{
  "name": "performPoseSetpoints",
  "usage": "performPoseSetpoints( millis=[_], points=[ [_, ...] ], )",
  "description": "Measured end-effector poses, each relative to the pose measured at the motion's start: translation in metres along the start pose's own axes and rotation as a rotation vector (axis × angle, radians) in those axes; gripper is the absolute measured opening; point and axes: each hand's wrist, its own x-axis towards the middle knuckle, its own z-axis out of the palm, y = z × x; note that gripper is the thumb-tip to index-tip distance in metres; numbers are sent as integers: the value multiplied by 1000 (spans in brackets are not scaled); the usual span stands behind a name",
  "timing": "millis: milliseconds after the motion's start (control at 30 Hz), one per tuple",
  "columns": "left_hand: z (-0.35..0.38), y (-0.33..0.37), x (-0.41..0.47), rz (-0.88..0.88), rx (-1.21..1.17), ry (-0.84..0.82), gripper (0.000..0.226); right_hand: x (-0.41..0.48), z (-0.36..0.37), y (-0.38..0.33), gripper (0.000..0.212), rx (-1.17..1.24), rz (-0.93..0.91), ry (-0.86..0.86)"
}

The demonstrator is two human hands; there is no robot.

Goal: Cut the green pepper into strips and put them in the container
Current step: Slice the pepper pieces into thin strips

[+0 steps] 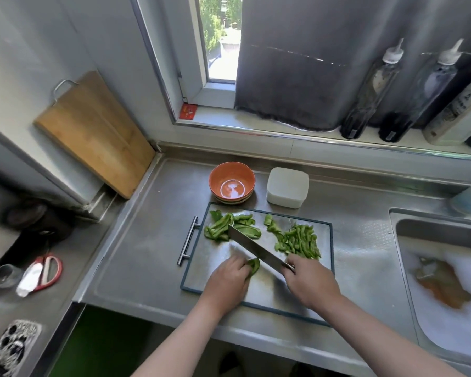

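Steel kitchen counter under a window. On the cutting board (pixel 259 291), the left hand (pixel 229 278) has its fingers curled, pinning a pepper piece (pixel 254 265) at 6 o'clock. The right hand (pixel 309 281) is wrapped round the knife (pixel 256 246) handle, blade pointing to 10. Cut strips (pixel 299 242) lie at 2, uncut pieces (pixel 229 225) at 11. The white container (pixel 287 187) sits beyond the board at 1. Best to keep fingertips tucked, blade near the knuckles, slices thin and even.

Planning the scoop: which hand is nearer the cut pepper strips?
Right. The right hand, gripping the knife, is just on the near side of the strips; the left hand, holding a pepper piece, is farther left.
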Motion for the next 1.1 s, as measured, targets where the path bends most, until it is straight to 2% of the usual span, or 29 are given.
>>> performPoseSetpoints(
  millis=[167, 267, 333, 533, 667, 767, 800, 967, 1100],
  points=[
    [9, 5, -2, -70, 15, -29, 19, -7, 0, -2, 24, -124, -125, 75],
    [15, 10, 2, -154, 25, -44, 15, -16, 5, -4, 31, -193, -221, 69],
    [14, 15, 6, -222, 10, -15, 13, -23, 8, -5, 33, -223, -243, 50],
    [23, 25, 1, -365, -107, 69, 28, -36, 12, -6, 29, -278, -247, 38],
    [20, 20, 0, -185, -81, 76, 33, -36, 10, -2, 29, -295, -240, 52],
    [14, 5, 1, -9, -34, -10, 12, -35, 8, 2, 31, -243, -215, 70],
    [13, 0, 1, 15, -33, -34, 16, -34, 6, 3, 31, -207, -198, 73],
    [1, 5, -1, -1, -22, -17, 15, -31, 3, 3, 26, -109, -138, 58],
    [-4, 12, -3, -225, -168, -93, 27, -30, 6, 3, 28, -99, -103, 59]
  ],
)
